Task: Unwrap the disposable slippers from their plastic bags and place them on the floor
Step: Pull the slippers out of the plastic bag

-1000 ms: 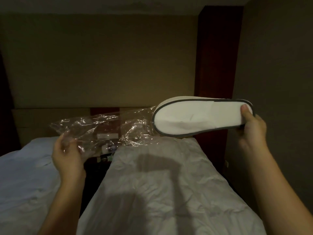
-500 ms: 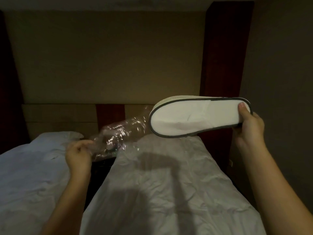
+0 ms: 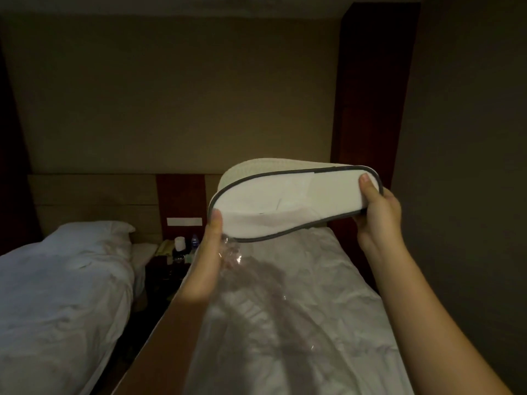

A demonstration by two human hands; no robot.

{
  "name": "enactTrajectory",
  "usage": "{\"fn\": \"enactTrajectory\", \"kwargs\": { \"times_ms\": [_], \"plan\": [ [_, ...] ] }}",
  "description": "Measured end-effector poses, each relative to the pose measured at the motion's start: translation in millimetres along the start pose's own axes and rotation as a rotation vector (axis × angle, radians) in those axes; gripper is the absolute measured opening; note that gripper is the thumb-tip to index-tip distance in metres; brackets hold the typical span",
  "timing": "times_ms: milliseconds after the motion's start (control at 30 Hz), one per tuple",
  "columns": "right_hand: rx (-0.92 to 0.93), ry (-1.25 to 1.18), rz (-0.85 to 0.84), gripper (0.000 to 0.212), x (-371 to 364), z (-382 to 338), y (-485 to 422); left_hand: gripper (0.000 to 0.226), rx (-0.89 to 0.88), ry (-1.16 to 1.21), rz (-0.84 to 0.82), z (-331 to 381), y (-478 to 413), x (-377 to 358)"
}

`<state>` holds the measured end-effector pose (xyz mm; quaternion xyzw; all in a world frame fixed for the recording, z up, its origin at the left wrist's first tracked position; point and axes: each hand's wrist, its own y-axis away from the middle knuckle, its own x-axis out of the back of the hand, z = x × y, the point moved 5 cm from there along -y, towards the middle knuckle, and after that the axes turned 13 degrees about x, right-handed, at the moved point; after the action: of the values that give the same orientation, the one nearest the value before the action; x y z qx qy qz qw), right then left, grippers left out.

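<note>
White disposable slippers [image 3: 285, 201] with a dark trim are held flat together in the air above the right bed, sole side toward me. My right hand [image 3: 376, 215] pinches the heel end, thumb on the sole. My left hand [image 3: 209, 252] grips the toe end with its thumb on the sole. The clear plastic bag [image 3: 232, 256] hangs crumpled under my left hand and trails down over the bedsheet; it is off the slippers.
Right bed [image 3: 299, 323] with a wrinkled white sheet lies below my hands. A second bed [image 3: 62, 280] with a pillow stands on the left. Between them is a dark nightstand [image 3: 168, 269] holding small items and a bottle. A wall rises close on the right.
My left hand has moved right, carrying the bag from the gap between the beds to the slippers' toe end and taking hold there. The slippers have tilted slightly, toe end lower.
</note>
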<state>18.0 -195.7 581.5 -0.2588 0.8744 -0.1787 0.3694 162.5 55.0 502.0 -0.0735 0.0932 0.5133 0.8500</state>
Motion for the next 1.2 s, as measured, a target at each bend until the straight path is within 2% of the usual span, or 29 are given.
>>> {"fn": "enactTrajectory", "kwargs": {
  "times_ms": [133,367,467,533,600,733,833,900,1067,1200],
  "plan": [
    [0.003,0.000,-0.006,0.016,6.9,-3.9,0.6,0.076,-0.041,-0.041,-0.049,1.0,1.5,-1.0],
    [-0.002,0.039,-0.049,0.015,13.3,-4.7,11.5,0.048,-0.109,0.307,-0.209,4.9,15.2,-13.6],
    [0.007,0.084,-0.129,0.018,19.9,-2.8,19.8,0.049,-0.104,0.396,-0.159,10.9,19.1,-16.1],
    [-0.037,0.116,-0.200,0.019,25.8,0.5,24.9,0.041,-0.106,0.430,-0.123,14.7,21.3,-18.3],
    [-0.117,0.182,-0.302,0.021,29.9,7.6,32.2,0.043,-0.069,0.444,-0.109,15.3,23.6,-24.8],
    [-0.210,0.394,-0.528,0.022,33.1,22.8,53.1,0.044,-0.013,0.345,-0.187,12.6,32.0,-52.6],
    [-0.267,0.481,-0.730,0.040,33.9,25.2,70.6,0.037,-0.025,0.236,-0.233,9.7,32.7,-69.1],
    [-0.257,0.484,-0.819,0.048,33.4,23.6,79.8,0.042,-0.038,0.164,-0.272,8.5,32.4,-79.9],
    [-0.038,0.432,-0.645,0.048,33.2,6.5,81.8,0.049,-0.048,0.057,-0.407,-10.2,28.7,-106.6],
    [-0.001,0.397,-0.521,0.055,42.1,5.4,85.5,0.048,-0.008,0.113,-0.476,-26.1,24.4,-110.2]
  ]
}}
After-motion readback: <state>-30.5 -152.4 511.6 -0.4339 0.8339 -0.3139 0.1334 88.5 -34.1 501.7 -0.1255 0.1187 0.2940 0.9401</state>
